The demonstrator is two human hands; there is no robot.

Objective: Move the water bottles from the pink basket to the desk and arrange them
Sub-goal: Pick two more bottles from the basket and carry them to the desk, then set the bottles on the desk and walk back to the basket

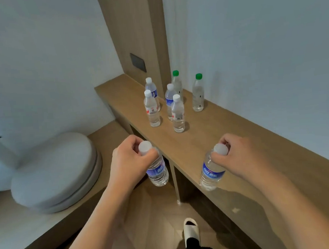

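Head view gives me both hands out in front, each wrapped around the neck of a blue-label bottle just under its white cap. My left hand [130, 161] holds its bottle [157, 170] in the air off the near edge of the desk [239, 148], over the floor, tilted a little with its base toward me. My right hand [237, 154] holds the other bottle [210, 170] at the desk's front edge; I cannot tell whether its base is touching the wood or just above it. Farther along the desk, toward the wood panel [134, 39] at its far end, six bottles stand upright in a loose cluster. Nearest to me are two clear white-cap ones, front right [178, 115] and front left [152, 110]. Behind them stand two blue-label white-cap bottles, one in the middle [170, 100] and one closer to the panel [151, 88]. Two green-cap bottles stand on the wall side of the desk, one at the back [177, 83] and one apart to the right [198, 93]. Off the desk's left side, a round grey cushion [54, 171] lies on a low wooden bench. Below the desk's front, on the floor, I see a foot in a pale slipper [191, 232]. The pink basket is not in view.
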